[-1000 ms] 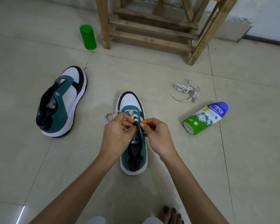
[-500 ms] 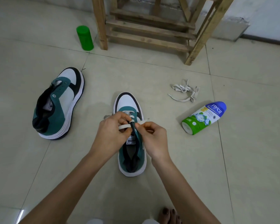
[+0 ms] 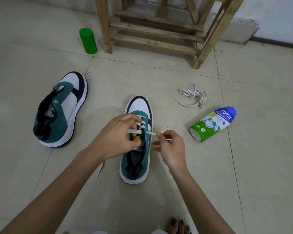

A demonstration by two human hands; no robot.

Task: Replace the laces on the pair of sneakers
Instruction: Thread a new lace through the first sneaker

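Left hand (image 3: 118, 137) pinches the flat white lace (image 3: 134, 131) over the teal-and-white sneaker (image 3: 140, 106). Right hand (image 3: 171, 146) pinches its other end at three o'clock. The green-and-blue plastic bottle (image 3: 213, 124) lies capped at two o'clock.

Sneakers (image 3: 137, 149) teal-white-black; lace (image 3: 143, 126) white; canister (image 3: 88, 40) green.

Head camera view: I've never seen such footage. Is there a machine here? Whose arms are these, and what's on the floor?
No machine: one camera worn on a person's head looks down at their bare hands. The left hand and right hand each pinch part of a white lace half-threaded through the middle sneaker. The other sneaker, unlaced, sits to the left. On the tiled floor also: a loose bundle of laces, a blue-capped bottle on its side, an upright green container, and a wooden frame.
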